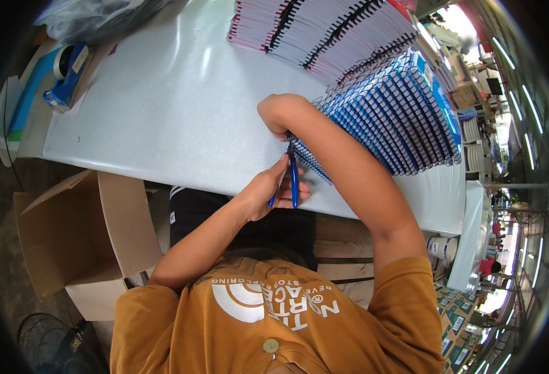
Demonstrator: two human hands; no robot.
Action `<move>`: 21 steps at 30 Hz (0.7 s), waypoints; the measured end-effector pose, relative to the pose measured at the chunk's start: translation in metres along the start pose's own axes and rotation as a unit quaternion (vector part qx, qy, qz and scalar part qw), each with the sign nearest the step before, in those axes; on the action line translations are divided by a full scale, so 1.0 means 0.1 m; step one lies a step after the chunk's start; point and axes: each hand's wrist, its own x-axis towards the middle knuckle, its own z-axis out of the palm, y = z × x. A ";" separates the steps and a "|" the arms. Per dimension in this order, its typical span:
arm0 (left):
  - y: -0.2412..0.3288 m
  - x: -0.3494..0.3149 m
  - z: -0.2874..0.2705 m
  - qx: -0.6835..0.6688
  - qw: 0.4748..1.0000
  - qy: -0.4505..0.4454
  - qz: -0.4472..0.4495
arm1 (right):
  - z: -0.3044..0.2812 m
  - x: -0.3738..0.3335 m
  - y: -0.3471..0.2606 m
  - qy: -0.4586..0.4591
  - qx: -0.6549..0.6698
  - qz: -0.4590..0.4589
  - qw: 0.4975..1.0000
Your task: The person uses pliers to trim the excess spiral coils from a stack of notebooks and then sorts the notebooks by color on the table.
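Left hand [263, 193] grips blue-handled pliers [294, 182], probably angled so their tips reach the spiral-bound notebooks [390, 112]; right hand [281, 113] bends there (fingers hidden, hold unclear).

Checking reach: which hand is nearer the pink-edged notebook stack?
Right. The right hand is short of the pink-edged notebook stack, beside the blue notebooks; the left hand is farther back, gripping blue-handled pliers.

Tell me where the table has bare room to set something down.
Widest: the white table between tape dispenser and right hand. Smaller: its right corner, between the blue notebooks and the edge. Crowded: around the pliers and beside the white notebooks.
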 end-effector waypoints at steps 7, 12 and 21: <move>-0.02 -0.11 -0.12 0.119 0.993 -0.021 0.010 | -0.03 -0.07 0.04 -0.014 0.030 -0.012 0.999; 0.02 -0.07 0.00 0.045 0.999 0.004 0.014 | -0.09 -0.20 -0.06 -0.042 0.004 -0.002 0.999; -0.04 -0.15 0.00 0.061 0.997 -0.034 0.013 | -0.03 0.02 0.13 -0.087 0.023 -0.073 0.993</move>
